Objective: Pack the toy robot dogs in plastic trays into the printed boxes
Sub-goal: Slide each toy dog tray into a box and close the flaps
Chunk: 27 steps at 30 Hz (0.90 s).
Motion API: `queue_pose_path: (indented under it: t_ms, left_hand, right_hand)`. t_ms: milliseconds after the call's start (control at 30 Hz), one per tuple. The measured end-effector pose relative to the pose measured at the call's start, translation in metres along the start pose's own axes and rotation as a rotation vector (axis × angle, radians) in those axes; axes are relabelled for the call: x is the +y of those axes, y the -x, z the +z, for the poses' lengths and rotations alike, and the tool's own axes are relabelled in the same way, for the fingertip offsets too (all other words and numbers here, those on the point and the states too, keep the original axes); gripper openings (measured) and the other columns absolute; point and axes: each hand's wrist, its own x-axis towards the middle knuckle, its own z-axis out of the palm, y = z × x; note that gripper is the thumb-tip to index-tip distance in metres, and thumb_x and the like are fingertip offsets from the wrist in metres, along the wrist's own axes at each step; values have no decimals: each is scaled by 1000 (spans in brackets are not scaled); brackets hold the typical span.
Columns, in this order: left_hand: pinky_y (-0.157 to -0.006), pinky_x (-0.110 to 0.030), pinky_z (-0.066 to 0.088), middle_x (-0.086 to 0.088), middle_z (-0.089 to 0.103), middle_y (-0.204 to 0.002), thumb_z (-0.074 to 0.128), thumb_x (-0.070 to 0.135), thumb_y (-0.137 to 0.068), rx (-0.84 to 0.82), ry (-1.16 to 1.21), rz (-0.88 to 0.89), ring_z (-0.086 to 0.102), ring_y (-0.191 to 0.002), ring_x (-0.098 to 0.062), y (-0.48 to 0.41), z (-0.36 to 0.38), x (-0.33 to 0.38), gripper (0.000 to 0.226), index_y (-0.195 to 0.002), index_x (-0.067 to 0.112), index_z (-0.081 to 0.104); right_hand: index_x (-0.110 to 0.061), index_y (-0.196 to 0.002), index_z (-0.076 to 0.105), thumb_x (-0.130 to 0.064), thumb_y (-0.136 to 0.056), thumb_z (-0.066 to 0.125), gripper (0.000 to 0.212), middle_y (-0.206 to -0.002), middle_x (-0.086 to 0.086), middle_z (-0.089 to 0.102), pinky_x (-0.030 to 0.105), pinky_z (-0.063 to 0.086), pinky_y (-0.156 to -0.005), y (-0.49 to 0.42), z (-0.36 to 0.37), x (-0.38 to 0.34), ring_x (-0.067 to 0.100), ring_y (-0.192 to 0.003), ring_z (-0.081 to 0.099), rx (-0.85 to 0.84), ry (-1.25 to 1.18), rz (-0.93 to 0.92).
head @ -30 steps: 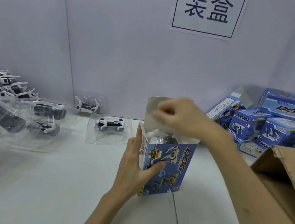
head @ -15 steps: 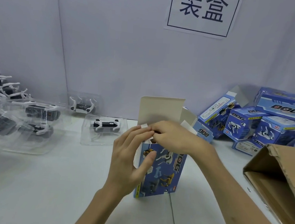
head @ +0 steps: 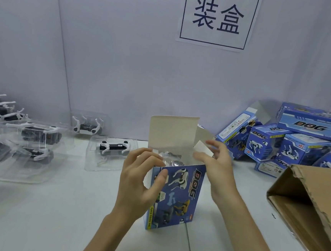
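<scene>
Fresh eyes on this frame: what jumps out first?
Dead centre, the printed box stands upright with its top open. The left hand grips its left edge, and the right hand, fingers relaxed, is at its top right corner. Next come the pile of blue boxes at back right and the toy dogs in clear trays spread along the left. A sign with two large characters hangs on the wall above.

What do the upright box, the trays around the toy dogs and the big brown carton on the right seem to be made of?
The box: probably thin paperboard; glossy blue print outside, plain greyish inside on the raised flap. The trays: clear thin plastic, shiny; the toys show through and light glints off them. The carton: likely corrugated cardboard; matt brown, with a ragged torn edge.
</scene>
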Motion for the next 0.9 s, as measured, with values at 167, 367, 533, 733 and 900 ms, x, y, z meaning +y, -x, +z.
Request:
queue_pose_path:
  t_ms: [167, 367, 533, 733, 900]
  left_hand:
    - [-96, -11, 36, 12, 67, -98, 58, 31, -90, 40, 7, 14, 53, -107, -10, 0, 4, 4, 24, -85, 11, 69]
    - [-94, -6, 35, 13, 65, -99, 57, 33, -89, 40, 16, 0, 51, -107, -9, 0, 3, 6, 27, -83, 9, 69]
    - [-93, -9, 36, 16, 65, -98, 57, 34, -88, 22, 32, -29, 52, -108, -10, -1, 1, 5, 25, -83, 12, 68]
    - [-91, -8, 36, 14, 67, -97, 56, 36, -88, -18, 50, -50, 52, -109, -11, -4, -3, 5, 28, -83, 11, 69]
    - [-91, -15, 41, 18, 67, -98, 57, 40, -87, -85, 93, -70, 54, -111, -17, -7, -11, 3, 30, -86, 13, 70]
  right_hand:
    - [-31, -87, 70, -1, -84, 66, 31, -86, -13, 72, 29, 55, -58, 2, 4, 14, 9, -80, 69, 45, 13, -84]
    - [-30, -81, 68, -2, -88, 66, 28, -90, -10, 71, 35, 57, -74, -3, 6, 7, 6, -87, 65, 23, 327, -246]
    - [-35, -81, 71, -20, -87, 72, 16, -97, -13, 69, 5, 43, -59, -5, -10, 1, -5, -86, 61, -150, 547, -244]
    - [-43, -89, 73, -70, -68, 70, 35, -113, -26, 66, 19, 48, -78, -6, -27, -12, -6, -100, 62, -359, 502, -92]
    - [-22, -106, 61, 2, -82, 72, 36, -119, 3, 61, 29, 56, -62, -10, -10, 2, 20, -82, 71, -310, 69, 137]
